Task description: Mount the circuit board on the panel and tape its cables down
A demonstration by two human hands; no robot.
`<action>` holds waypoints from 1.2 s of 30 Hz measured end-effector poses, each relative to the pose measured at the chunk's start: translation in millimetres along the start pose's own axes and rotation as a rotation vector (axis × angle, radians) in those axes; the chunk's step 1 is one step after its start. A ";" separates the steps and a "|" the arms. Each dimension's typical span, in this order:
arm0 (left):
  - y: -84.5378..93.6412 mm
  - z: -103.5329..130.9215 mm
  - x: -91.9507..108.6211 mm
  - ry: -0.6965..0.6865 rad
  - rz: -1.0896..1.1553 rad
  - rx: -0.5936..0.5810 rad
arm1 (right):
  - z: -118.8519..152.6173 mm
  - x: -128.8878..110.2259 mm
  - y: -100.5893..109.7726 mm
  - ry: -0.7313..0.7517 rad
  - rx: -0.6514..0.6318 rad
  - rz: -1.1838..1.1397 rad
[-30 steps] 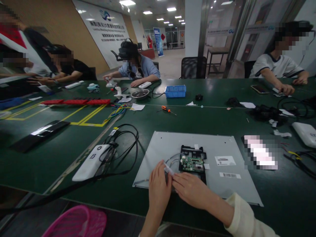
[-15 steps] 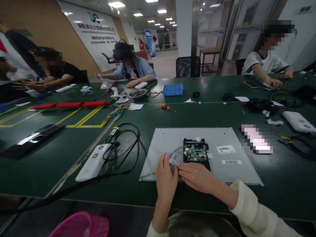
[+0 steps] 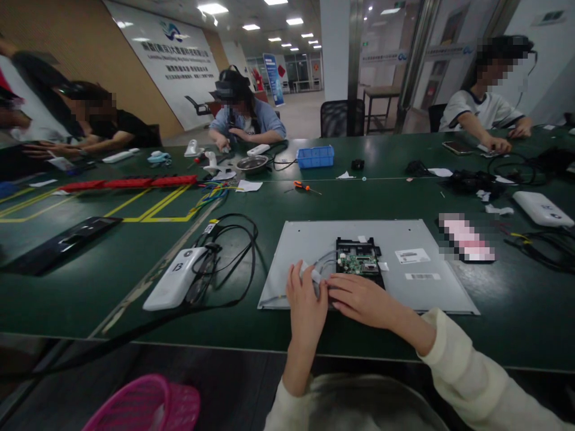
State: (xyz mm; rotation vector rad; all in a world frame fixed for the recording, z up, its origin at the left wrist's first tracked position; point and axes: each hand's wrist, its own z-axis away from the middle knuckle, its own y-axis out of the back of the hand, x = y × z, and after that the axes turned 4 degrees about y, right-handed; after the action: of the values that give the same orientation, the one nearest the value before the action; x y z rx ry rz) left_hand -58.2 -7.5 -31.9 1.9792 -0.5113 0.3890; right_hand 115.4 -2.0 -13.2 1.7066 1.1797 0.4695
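A flat grey panel (image 3: 309, 236) lies on the table in front of me, with a black frame (image 3: 354, 242) and a green circuit board (image 3: 358, 262) on its middle. Grey wires (image 3: 324, 260) run from the board toward my hands. Between the thumb and fingers of my left hand (image 3: 307, 299) is a small whitish piece (image 3: 315, 276), perhaps tape or cloth. My right hand (image 3: 362, 297) meets it from the right, fingers bent and close together at the board's near-left side. Whatever its fingertips pinch is hidden.
Left of the panel lie a white power bank (image 3: 174, 280) and looped black cables (image 3: 238, 263). A phone (image 3: 467, 238) is at the right, an orange screwdriver (image 3: 305, 187) beyond the panel. Farther off are a blue basket (image 3: 315, 157), a metal bowl (image 3: 252, 163) and several people.
The view has tipped slightly, so the table sits higher. Both my hands stay together at the whitish piece with little movement. Across the table, a person has drawn an arm in and leans lower.
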 end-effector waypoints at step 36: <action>1.8 3.3 8.9 -0.115 -0.126 -0.071 | 113.1 45.7 50.5 -1.037 1.217 -0.434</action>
State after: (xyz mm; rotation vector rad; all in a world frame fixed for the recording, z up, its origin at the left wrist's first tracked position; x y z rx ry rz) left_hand -51.3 -12.8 -27.6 1.9614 -0.4636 0.1764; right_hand 245.0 -21.2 -29.8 2.0371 0.9552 -1.5276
